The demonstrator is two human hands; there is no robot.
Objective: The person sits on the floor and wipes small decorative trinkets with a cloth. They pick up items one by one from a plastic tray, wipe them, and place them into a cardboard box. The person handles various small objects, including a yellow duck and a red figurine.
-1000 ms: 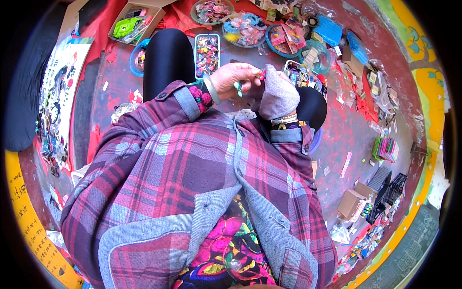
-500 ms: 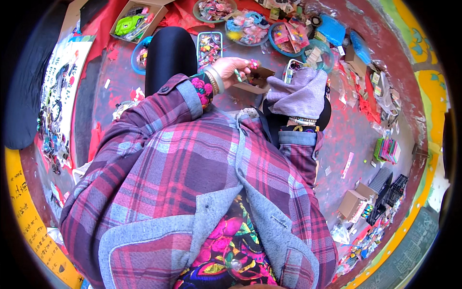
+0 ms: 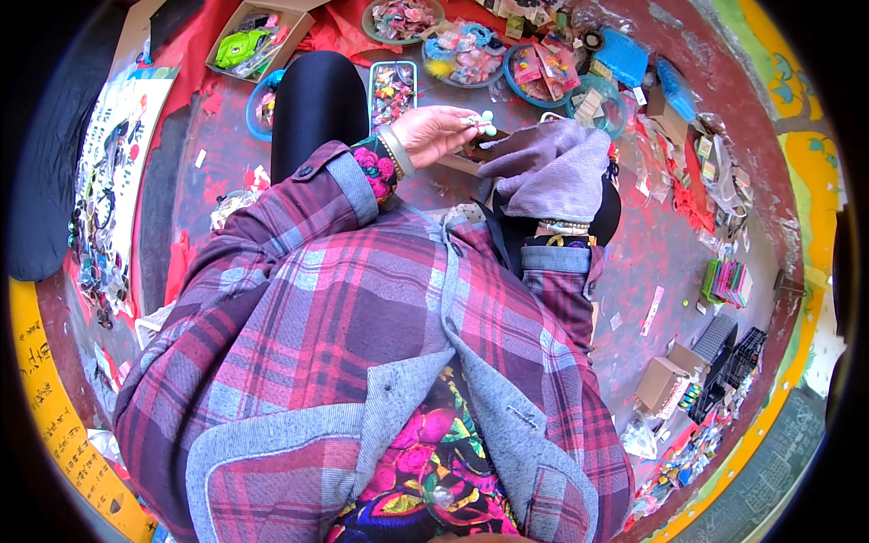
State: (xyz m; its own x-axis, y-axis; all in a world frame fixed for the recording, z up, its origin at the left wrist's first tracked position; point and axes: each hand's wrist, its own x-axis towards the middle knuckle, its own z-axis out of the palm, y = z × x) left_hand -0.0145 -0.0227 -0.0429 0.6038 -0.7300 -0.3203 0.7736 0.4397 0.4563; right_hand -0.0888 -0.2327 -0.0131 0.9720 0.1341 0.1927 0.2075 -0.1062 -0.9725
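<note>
The floor (image 3: 643, 262) was the widest hazard: it was strewn with small goods, packets and scraps, so a little piece dropped from the fingers could have rolled off or been lost in the clutter. The person's left leg (image 3: 319, 109) rose in black cloth at the left, just beside a green-rimmed tray (image 3: 371, 90) full of colourful bits; a slip toward that side could have mixed one item among many. The blue-rimmed basin (image 3: 510, 83), heaped with pink cards, lay beyond the hands and posed a similar risk.

Nearer, a greyish-lilac cloth (image 3: 548, 163) draped over the right hand, its loose corner reaching toward the left fingertips. It could have snagged the piece or hidden it, being floppy and wide; it also covered the right fingers, so whether that grip was closed, and on what, could not be told. Only the bracelets (image 3: 563, 226) showed clearly at that wrist. A cardboard box (image 3: 460, 164) sat below the gap between the hands, partly masked, and might have caught a fall.

The left hand (image 3: 434, 136) was bare, its grip nearly closed in a fingertip pinch. The smallest thing, a trinket of pale green balls (image 3: 487, 123), was in that pinch, its balls jutting past the fingertips to the right, apart from the cloth. Held only by its near end, it could have twisted or slipped out if the pinch loosened.
</note>
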